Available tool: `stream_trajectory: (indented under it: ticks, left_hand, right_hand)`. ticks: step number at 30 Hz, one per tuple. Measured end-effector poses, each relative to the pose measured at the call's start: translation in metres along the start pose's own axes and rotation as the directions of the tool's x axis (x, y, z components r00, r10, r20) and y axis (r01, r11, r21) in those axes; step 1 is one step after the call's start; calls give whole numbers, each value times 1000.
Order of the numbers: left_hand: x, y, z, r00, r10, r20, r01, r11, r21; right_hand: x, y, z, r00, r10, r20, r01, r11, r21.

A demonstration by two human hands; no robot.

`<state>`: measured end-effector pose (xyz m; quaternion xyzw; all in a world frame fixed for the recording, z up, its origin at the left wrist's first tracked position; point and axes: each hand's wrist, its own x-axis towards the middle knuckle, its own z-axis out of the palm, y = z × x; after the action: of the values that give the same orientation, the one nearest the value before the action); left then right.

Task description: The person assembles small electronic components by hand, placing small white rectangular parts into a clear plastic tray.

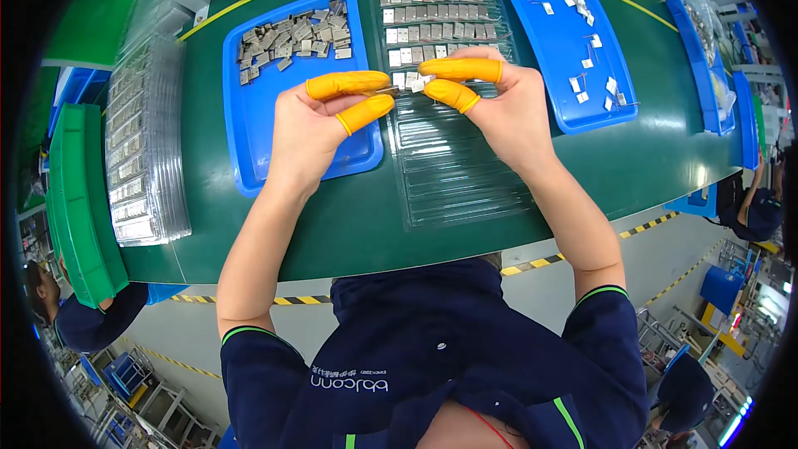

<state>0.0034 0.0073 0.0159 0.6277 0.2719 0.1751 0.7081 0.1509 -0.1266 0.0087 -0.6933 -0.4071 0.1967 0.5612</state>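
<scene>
Over the clear tray (pixel 457 191), right fingers (pixel 457 68) pinch a white connector (pixel 418 83), direction and long axis unclear; left fingers (pixel 349 84) nearly meet, hold uncertain.

We are angling both bare forearms (pixel 259 237) upward from the lower frame, holding our left hand (pixel 309 126) and right hand (pixel 509 110) near each other at upper centre, and pinching with yellow-covered fingers (pixel 353 83).

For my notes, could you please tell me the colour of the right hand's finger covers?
The finger covers are orange-yellow, best seen in the head view.
</scene>
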Motion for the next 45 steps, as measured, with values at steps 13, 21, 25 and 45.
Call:
stream_trajectory:
  ticks: [13, 21, 25, 45]
  left_hand:
    - [-5, -7, 14, 997, -40, -66, 33, 995, -96]
    - [-8, -5, 13, 997, -44, -57, 37, 993, -111]
    - [-7, -9, 12, 999, -14, -43, 8, 991, -136]
    - [-19, -7, 8, 923, -87, 374, 167, 968, -187]
  right_hand:
    - [-4, -6, -3, 999, 2, -37, -2, 1000, 16]
    - [-5, -7, -4, 999, 34, -8, -33, 993, 110]
    - [-6, -6, -4, 1000, -20, -7, 21, 999, 44]
    - [-15, -9, -17, 802, 195, 564, -468, 792, 391]
